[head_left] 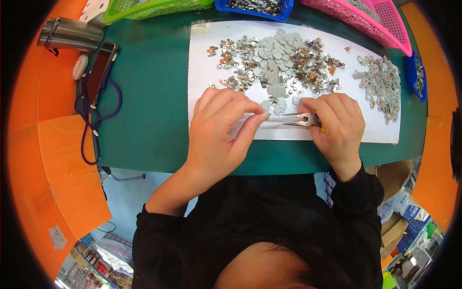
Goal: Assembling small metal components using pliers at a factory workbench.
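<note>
We see a pair of needle-nose pliers with bare steel jaws and a yellow grip (pixel 307 120), held in the right hand (pixel 339 118), its nose pointing left above the white sheet (pixel 294 134) and its two tips spread apart. We see a small grey piece (pixel 267 115) pinched between thumb and forefinger of the left hand (pixel 221 125), mostly hidden by the fingertips, so we cannot tell its full shape. One flat grey plate with a rounded edge (pixel 297 101) sits just beside the right hand's fingertips, above the pliers in our view.
</note>
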Motion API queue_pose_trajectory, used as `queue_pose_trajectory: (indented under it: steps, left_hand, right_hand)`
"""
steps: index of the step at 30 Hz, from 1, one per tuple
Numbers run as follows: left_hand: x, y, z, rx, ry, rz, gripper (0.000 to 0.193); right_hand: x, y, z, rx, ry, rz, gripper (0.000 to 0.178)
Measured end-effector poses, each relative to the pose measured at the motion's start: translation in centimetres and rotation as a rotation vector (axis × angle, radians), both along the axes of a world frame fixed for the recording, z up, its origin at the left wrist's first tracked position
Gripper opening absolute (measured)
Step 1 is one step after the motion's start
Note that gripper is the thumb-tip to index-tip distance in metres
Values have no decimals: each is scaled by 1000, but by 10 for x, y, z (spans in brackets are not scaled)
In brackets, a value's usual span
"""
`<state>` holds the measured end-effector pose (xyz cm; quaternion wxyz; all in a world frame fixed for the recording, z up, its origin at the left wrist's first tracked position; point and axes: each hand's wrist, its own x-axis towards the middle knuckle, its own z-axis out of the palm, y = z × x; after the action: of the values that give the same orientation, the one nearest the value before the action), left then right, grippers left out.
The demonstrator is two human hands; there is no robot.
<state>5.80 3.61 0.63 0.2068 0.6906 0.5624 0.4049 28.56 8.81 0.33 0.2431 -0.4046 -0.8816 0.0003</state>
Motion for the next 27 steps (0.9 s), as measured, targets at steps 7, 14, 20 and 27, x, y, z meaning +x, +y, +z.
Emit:
queue_pose_trajectory:
  steps: [7, 14, 20, 27]
  left_hand:
    - [7, -5, 1, -2, -78, -42, 7]
    - [19, -8, 3, -196, -463, -40, 17]
    - [23, -14, 2, -630, -1272, -260, 18]
    - [-4, -28, -8, -501, -995, 14, 18]
  right_hand:
    - [4, 2, 3, 31, -26, 55, 31]
    - [8, 7, 8, 36, 172, 108, 24]
    - [-12, -17, 15, -218, 612, 298, 22]
    - [-6, 0, 6, -99, 302, 221, 24]
